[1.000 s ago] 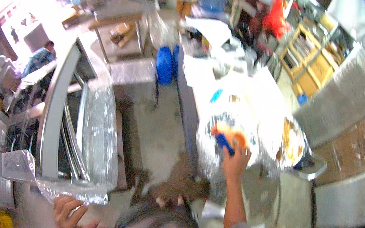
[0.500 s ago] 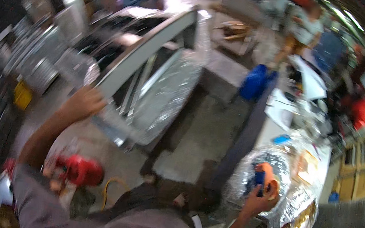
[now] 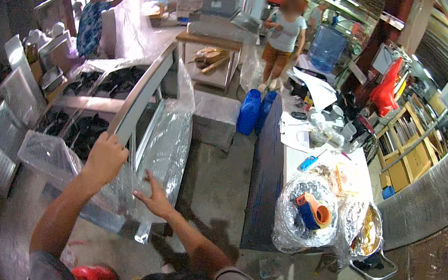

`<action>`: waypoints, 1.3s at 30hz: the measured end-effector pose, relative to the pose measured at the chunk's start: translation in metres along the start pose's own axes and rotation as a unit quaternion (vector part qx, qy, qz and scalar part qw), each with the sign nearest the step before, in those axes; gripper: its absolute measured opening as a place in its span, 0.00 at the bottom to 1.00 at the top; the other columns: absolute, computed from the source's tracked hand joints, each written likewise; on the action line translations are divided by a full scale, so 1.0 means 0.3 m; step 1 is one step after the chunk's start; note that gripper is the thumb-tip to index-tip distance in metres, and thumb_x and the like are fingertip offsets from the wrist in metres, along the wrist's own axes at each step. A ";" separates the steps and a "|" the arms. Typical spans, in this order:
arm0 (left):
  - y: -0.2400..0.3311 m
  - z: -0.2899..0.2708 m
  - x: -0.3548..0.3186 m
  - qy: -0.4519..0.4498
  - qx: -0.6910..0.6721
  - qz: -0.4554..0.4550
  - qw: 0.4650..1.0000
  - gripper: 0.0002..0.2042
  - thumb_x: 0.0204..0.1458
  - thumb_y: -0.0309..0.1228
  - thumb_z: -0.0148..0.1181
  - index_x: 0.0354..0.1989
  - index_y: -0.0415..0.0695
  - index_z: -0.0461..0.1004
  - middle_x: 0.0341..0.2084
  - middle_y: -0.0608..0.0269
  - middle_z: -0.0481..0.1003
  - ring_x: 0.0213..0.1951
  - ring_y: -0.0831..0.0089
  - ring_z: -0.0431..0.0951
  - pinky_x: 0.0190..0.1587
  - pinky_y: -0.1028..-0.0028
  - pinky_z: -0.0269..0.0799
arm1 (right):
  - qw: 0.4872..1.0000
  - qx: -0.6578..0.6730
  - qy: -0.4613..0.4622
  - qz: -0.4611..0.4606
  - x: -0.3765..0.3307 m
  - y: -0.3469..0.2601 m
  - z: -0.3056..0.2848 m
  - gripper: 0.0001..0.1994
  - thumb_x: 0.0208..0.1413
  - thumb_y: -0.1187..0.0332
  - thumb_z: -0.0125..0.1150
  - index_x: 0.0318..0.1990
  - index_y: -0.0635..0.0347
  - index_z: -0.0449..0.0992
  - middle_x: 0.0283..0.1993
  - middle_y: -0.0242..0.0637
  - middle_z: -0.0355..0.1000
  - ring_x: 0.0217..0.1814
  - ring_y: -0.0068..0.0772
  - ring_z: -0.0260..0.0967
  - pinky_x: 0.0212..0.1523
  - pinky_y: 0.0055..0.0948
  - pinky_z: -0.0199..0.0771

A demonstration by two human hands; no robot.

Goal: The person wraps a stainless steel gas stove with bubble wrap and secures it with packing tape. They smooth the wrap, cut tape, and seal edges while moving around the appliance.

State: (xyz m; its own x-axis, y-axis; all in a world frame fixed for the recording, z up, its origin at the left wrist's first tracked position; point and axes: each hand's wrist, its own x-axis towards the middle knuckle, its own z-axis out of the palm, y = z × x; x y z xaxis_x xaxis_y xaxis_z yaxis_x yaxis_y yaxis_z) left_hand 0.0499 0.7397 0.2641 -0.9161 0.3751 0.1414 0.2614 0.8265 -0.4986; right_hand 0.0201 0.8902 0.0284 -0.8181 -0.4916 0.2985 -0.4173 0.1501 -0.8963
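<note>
One frame (image 3: 146, 91) extends forward from left grip (image 3: 106, 159).

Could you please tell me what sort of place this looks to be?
It looks like a workshop, perhaps one handling metal goods: a metal frame stands with clear film around it, shiny panels are gathered at the left, and a cluttered table holds an orange roll.

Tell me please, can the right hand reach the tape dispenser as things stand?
Probably yes, with a swing to the right: the right hand is open, the tape dispenser lies uncovered, and nothing seems to block the way over the floor.
</note>
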 end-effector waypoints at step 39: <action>0.323 0.331 -0.087 -0.280 0.007 -0.131 0.951 0.28 0.56 0.34 0.50 0.65 0.34 0.61 0.70 0.42 0.51 0.73 0.51 0.45 0.73 0.60 0.43 | 0.964 -0.073 -0.252 -0.036 -0.130 0.111 0.208 0.13 0.47 0.70 0.61 0.42 0.61 0.78 0.36 0.53 0.76 0.32 0.56 0.76 0.35 0.48 0.79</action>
State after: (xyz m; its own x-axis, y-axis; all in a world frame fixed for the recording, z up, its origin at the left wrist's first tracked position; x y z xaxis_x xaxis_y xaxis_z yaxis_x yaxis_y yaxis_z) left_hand 0.0689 0.7684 0.1272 -0.9685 -0.1277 -0.2138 0.0023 0.8538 -0.5206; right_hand 0.0628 0.8610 -0.0336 -0.5044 -0.8538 0.1288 -0.5473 0.2007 -0.8125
